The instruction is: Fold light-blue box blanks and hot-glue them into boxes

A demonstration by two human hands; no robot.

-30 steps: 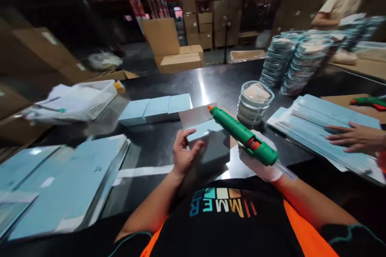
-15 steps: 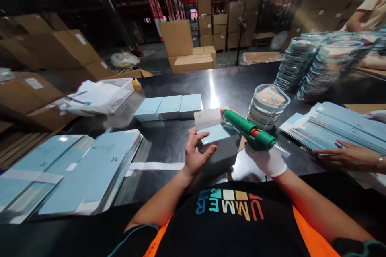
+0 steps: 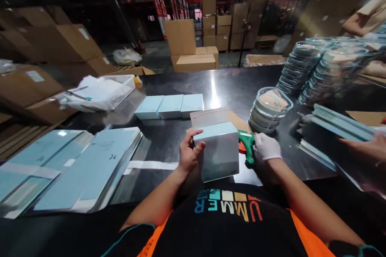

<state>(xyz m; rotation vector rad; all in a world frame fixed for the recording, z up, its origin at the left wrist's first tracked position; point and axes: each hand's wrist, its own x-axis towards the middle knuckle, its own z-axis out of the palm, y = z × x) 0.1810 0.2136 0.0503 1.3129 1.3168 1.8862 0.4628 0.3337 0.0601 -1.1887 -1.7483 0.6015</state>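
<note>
Both hands are close in front of my chest: my left hand (image 3: pixel 187 156), bare, has its fingers curled round the left side of a pale blue folded cardboard box (image 3: pixel 217 150) that stands upright with its top flap (image 3: pixel 209 117) raised behind it, and my right hand (image 3: pixel 265 147), in a white glove, is closed on the handle of a green glue gun with an orange trigger (image 3: pixel 246 144), which sits just right of the box and mostly hidden behind it. Judging from this, the box body is formed and the flap is not yet shut, so sealing looks to be what remains. Left of my left hand a strip of white tape or paper (image 3: pixel 152 165) lies on the dark glossy table (image 3: pixel 169 140), and further left are stacks of flat pale blue box blanks (image 3: pixel 90 168). Beyond my hands three finished pale blue boxes (image 3: pixel 169 106) sit in a row, touching one another. Ahead and right of my right hand is a short stack of clear round lidded containers (image 3: pixel 269 109), with taller leaning stacks of the same containers (image 3: pixel 319 68) behind. To the far right another person's hand (image 3: pixel 363 148) rests by a pile of blue card sheets (image 3: pixel 337 126). Far left, a white mesh basket of papers (image 3: pixel 99 93); brown cartons (image 3: pixel 193 54) beyond the table.
</note>
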